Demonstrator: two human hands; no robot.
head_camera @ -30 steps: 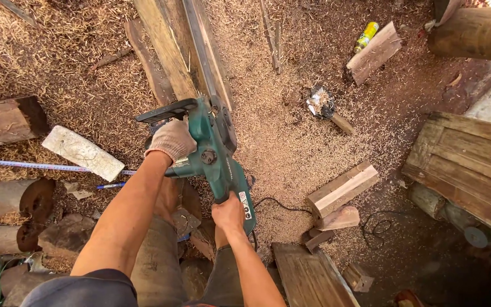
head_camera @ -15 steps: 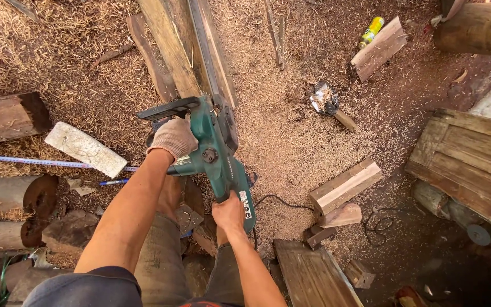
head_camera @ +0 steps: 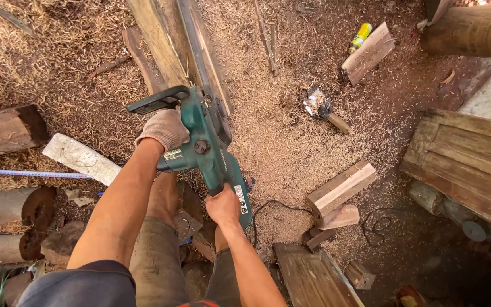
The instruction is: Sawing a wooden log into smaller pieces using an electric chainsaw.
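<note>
Currently both hands are on a green electric chainsaw [head_camera: 208, 150], which sits over a long plank [head_camera: 163, 42] running up the frame from the saw's nose. Left hand [head_camera: 165, 129], in a knit work glove, is wrapped tight round the black front handle on the saw's left side. Right hand [head_camera: 223, 207], bare, is clamped on the rear grip at the saw's near end. Saw bar lies along the plank's right edge; can't tell whether the chain is in the wood.

Relative to the saw:
- black power cord [head_camera: 274, 207] leaves the rear end, loops right over sawdust
- two short cut wood blocks [head_camera: 341, 187] right of it, near the cord
- small axe [head_camera: 322, 108] with a shiny head, right and further up, lying on sawdust
- yellow-green can [head_camera: 361, 35] far upper right, just beside another offcut [head_camera: 369, 52]
- pale flat board [head_camera: 80, 159] left of it, close to the left forearm
- round logs [head_camera: 12, 207] stacked further left and below
- stacked timber slabs [head_camera: 467, 162] well apart to the right
</note>
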